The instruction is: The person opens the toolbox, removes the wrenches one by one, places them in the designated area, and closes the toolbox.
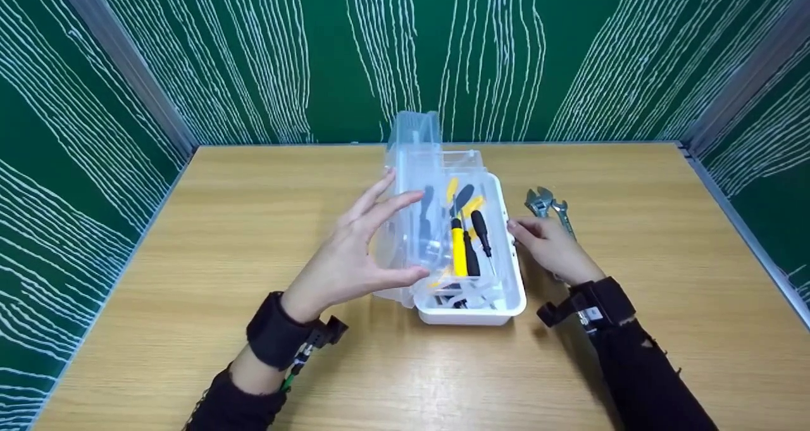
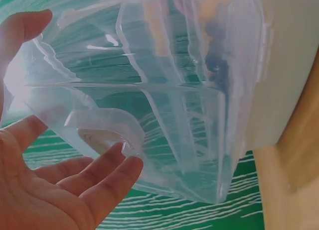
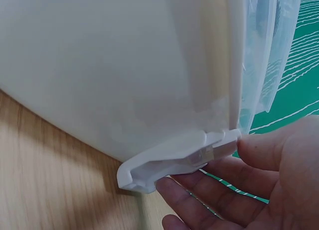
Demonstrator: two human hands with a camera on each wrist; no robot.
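A white toolbox [image 1: 465,319] stands on the table with its clear lid [image 1: 414,146] raised toward the left. My left hand [image 1: 348,247] spreads its thumb and fingers across the lid; in the left wrist view the fingertips lie by the lid's handle [image 2: 117,121]. On the box's right side, my right hand [image 1: 560,247] pinches the white latch [image 3: 174,158], thumb at its top end and fingers along its outer side. Inside the box are a yellow-handled tool [image 1: 459,250], a black-handled screwdriver [image 1: 481,228] and other tools, partly hidden by the lid.
An adjustable wrench [image 1: 539,201] and a smaller wrench [image 1: 562,209] lie on the table to the right of the box, partly behind my right hand. Green walls [image 1: 329,51] with white lines enclose the wooden table [image 1: 253,197] at the back and sides.
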